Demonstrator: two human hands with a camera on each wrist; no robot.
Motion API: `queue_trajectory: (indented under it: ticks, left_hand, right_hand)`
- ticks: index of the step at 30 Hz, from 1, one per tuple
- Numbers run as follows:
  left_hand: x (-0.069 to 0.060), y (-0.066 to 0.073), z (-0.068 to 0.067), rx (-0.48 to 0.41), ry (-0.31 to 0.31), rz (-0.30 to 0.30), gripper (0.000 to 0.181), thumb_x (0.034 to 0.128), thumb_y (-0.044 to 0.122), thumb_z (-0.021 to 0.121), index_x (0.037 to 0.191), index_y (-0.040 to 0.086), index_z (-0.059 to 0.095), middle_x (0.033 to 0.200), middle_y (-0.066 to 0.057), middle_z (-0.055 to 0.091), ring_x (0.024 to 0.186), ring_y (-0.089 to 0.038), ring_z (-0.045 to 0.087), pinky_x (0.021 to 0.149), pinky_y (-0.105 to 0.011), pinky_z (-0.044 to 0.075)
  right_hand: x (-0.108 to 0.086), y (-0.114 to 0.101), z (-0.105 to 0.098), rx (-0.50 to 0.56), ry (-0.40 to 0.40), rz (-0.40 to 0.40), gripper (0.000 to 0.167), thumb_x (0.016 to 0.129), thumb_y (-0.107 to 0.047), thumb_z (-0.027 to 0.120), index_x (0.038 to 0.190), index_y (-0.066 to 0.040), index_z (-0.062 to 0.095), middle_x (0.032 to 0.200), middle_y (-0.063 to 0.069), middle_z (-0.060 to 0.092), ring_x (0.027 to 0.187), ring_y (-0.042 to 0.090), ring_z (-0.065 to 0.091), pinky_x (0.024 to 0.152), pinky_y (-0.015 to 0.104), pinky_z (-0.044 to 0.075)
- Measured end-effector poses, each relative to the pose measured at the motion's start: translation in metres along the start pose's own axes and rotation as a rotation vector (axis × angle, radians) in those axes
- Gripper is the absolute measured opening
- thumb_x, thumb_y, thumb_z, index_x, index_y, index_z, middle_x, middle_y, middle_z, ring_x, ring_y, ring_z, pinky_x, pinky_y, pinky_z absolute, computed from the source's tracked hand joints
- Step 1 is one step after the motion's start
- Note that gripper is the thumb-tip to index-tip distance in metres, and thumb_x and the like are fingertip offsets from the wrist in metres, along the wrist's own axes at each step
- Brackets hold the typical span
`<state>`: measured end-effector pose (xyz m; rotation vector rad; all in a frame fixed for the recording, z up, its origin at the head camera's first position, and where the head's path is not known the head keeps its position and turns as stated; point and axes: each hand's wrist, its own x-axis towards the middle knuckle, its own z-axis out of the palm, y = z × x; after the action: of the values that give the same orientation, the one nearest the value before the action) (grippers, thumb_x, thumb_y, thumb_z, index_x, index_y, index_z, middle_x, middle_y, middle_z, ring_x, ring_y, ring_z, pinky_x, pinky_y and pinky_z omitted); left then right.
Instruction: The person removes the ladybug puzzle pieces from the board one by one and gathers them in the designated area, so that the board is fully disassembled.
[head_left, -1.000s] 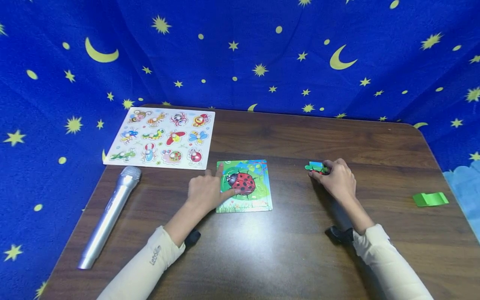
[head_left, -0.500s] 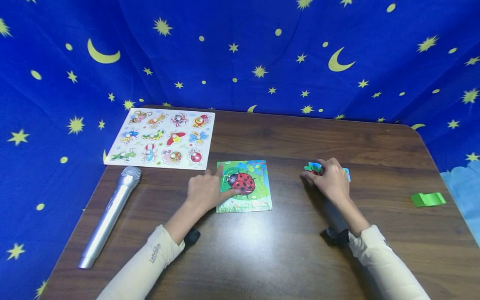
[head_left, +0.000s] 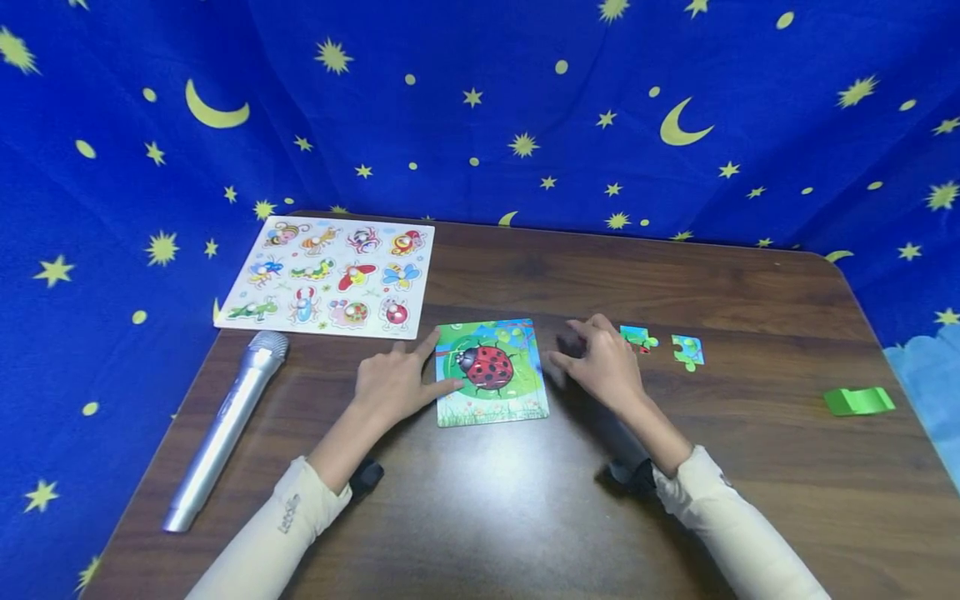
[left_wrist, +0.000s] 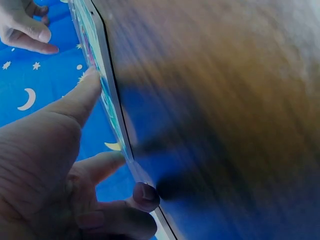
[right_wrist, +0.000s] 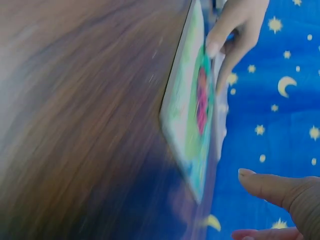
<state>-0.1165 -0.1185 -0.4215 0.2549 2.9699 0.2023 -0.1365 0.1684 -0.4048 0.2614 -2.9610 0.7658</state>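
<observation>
A square ladybug jigsaw puzzle (head_left: 487, 371) lies flat at the middle of the table. My left hand (head_left: 392, 385) is at its left side, thumb and index finger spread and touching the edge area. In the left wrist view the puzzle (left_wrist: 107, 95) appears edge-on, with the left thumb (left_wrist: 82, 97) against it. My right hand (head_left: 606, 364) hovers just right of the puzzle, fingers loosely bent and thumb apart. No object shows between the right thumb (right_wrist: 265, 186) and fingers. Two loose jigsaw pieces, one left (head_left: 636, 335) and one right (head_left: 688, 350), lie beyond the right hand.
A white insect peg puzzle board (head_left: 330, 277) lies at the back left. A silver microphone (head_left: 228, 429) rests along the left edge. Near the right edge sits a bent green strip (head_left: 859, 402). Behind the table hangs a blue star-and-moon cloth (head_left: 517, 108).
My right hand has left the loose pieces and moved left to beside the ladybug puzzle, uncovering both pieces. My left hand has shifted slightly left, its thumb sliding off the ladybug toward the edge.
</observation>
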Motion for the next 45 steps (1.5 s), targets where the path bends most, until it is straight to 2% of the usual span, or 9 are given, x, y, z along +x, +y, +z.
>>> queue_trajectory:
  ticks: [7,10,15,19,26,36,40,45]
  left_hand:
    - [0.001,-0.003,0.003,0.016,0.002,0.022,0.090,0.0815,0.077,0.057,0.154,0.028,0.037,0.097,-0.024,0.064,0.048,-0.015,0.032,0.043,-0.030,0.028]
    - [0.002,-0.003,0.003,0.022,-0.009,0.022,0.090,0.0819,0.077,0.056,0.154,0.028,0.037,0.099,-0.024,0.065,0.049,-0.016,0.034,0.044,-0.030,0.029]
    - [0.003,-0.003,0.003,0.024,-0.032,0.016,0.090,0.0824,0.078,0.054,0.155,0.029,0.035,0.109,-0.026,0.065,0.050,-0.017,0.037,0.045,-0.030,0.032]
    - [0.003,-0.002,0.003,0.029,-0.041,0.010,0.090,0.0817,0.079,0.054,0.155,0.030,0.035,0.108,-0.025,0.065,0.050,-0.017,0.039,0.045,-0.030,0.033]
    - [0.004,-0.002,0.002,0.032,-0.043,0.009,0.090,0.0810,0.080,0.054,0.154,0.031,0.035,0.111,-0.025,0.065,0.050,-0.017,0.038,0.044,-0.030,0.034]
    - [0.004,-0.003,0.000,0.029,-0.050,-0.007,0.090,0.0801,0.080,0.055,0.154,0.033,0.036,0.101,-0.022,0.064,0.055,-0.020,0.046,0.046,-0.032,0.036]
    - [0.004,-0.003,0.000,0.025,-0.046,-0.008,0.090,0.0797,0.080,0.056,0.153,0.033,0.037,0.098,-0.021,0.064,0.054,-0.021,0.046,0.046,-0.032,0.036]
    - [0.004,-0.004,0.001,0.020,-0.035,-0.002,0.090,0.0793,0.079,0.057,0.153,0.032,0.037,0.083,-0.015,0.058,0.051,-0.017,0.039,0.045,-0.031,0.033]
  right_hand:
    - [0.010,-0.033,0.021,0.040,-0.111,-0.105,0.060,0.079,-0.032,0.084,0.127,0.000,0.066,0.086,0.007,0.052,0.068,0.017,0.045,0.057,0.031,0.036]
    - [0.016,-0.045,0.032,0.036,-0.176,-0.147,0.058,0.080,-0.031,0.083,0.129,-0.004,0.066,0.083,0.006,0.049,0.066,0.015,0.041,0.055,0.029,0.034]
    - [0.025,-0.061,0.049,-0.004,-0.259,-0.167,0.060,0.081,-0.039,0.082,0.131,-0.009,0.066,0.095,0.010,0.057,0.072,0.016,0.048,0.059,0.029,0.041]
    - [0.030,-0.067,0.059,-0.031,-0.288,-0.161,0.063,0.081,-0.041,0.081,0.133,-0.010,0.064,0.103,0.012,0.059,0.075,0.018,0.052,0.061,0.032,0.046]
    - [0.033,-0.069,0.065,-0.034,-0.301,-0.156,0.064,0.082,-0.038,0.081,0.136,-0.010,0.062,0.103,0.013,0.058,0.076,0.018,0.053,0.064,0.032,0.046]
    - [0.036,-0.070,0.067,-0.035,-0.293,-0.169,0.067,0.082,-0.040,0.081,0.135,-0.005,0.062,0.104,0.012,0.057,0.078,0.019,0.054,0.062,0.032,0.047]
    - [0.037,-0.072,0.069,-0.023,-0.258,-0.186,0.067,0.080,-0.038,0.083,0.132,-0.001,0.063,0.101,0.011,0.056,0.076,0.019,0.054,0.062,0.031,0.047]
    - [0.032,-0.076,0.071,-0.041,-0.161,-0.236,0.063,0.077,-0.033,0.086,0.124,0.004,0.066,0.095,0.010,0.056,0.067,0.015,0.050,0.057,0.027,0.045]
